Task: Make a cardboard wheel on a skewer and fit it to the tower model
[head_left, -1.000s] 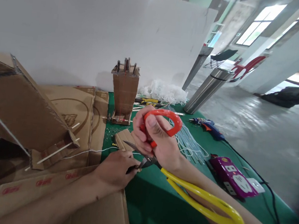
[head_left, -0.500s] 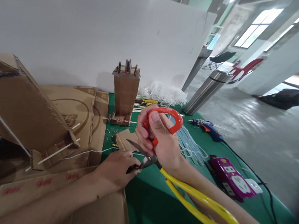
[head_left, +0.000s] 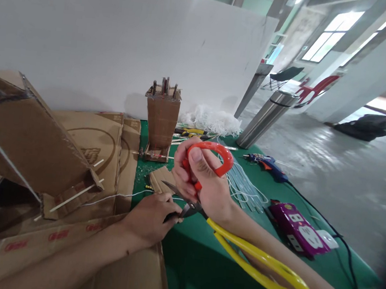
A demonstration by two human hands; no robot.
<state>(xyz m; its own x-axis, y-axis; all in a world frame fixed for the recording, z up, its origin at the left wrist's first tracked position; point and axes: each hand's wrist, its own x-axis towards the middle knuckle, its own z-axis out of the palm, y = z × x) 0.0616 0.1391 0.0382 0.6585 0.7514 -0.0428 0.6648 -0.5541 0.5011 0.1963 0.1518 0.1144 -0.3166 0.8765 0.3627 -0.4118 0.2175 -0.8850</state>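
My right hand (head_left: 203,182) grips the red handle loop of a large pair of scissors (head_left: 253,256), whose yellow handle loop hangs down along my forearm. The open blades (head_left: 178,197) point left, level with my left hand. My left hand (head_left: 149,218) is closed in a pinch at the blades, holding a thin white string (head_left: 111,196) that runs left to a tilted cardboard structure (head_left: 28,141). What else the fingers pinch is hidden.
Flat cardboard sheets (head_left: 104,139) cover the left of the green table (head_left: 193,273). An upright cardboard tower (head_left: 162,116) stands behind. To the right lie a purple power strip (head_left: 296,226), a blue glue gun (head_left: 268,164), clear sticks (head_left: 244,184) and a steel cylinder (head_left: 266,118).
The right hand with the scissors has shifted only slightly, rising and then dipping; the left hand keeps its pinch on the string.
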